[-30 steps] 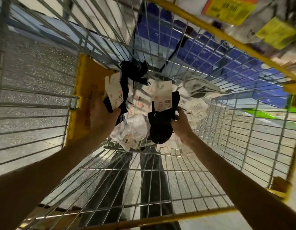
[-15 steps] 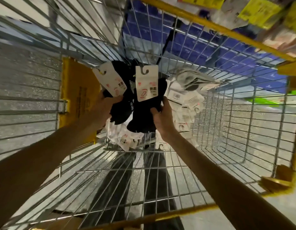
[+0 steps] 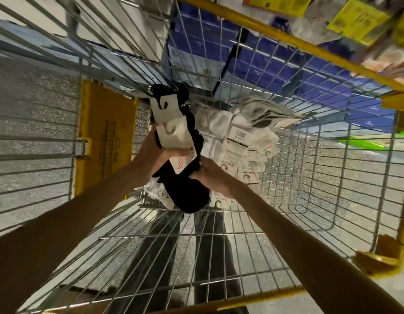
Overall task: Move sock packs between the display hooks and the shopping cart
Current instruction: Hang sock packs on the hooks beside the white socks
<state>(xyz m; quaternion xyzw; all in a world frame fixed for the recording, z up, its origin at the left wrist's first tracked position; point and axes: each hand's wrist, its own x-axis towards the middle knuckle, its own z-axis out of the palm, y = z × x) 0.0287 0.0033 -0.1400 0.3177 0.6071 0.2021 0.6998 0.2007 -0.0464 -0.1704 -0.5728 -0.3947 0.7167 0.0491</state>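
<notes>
Both my hands are deep inside the wire shopping cart [image 3: 332, 168]. My left hand [image 3: 160, 152] grips black sock packs [image 3: 189, 128] by their white header cards, thumb pressed across a card. My right hand [image 3: 210, 175] holds another black sock pack [image 3: 185, 191] from the right, its fingers curled under the fabric. The two bundles are pressed together above a heap of white sock packs [image 3: 219, 125] with barcode tags lying on the cart floor. A grey-and-white pack [image 3: 262, 112] lies at the far side of the heap.
The cart has a yellow rim [image 3: 275, 35] and a yellow plastic flap [image 3: 103, 137] on its left wall. Blue boxes [image 3: 275, 62] show through the mesh beyond. Yellow price tags [image 3: 357, 19] hang at top right. Speckled floor and my dark trousers [image 3: 207, 241] lie under the mesh.
My hands have drawn together, stacking the two black packs that were held apart. The bundle has turned so the cards now lie along my left hand.
</notes>
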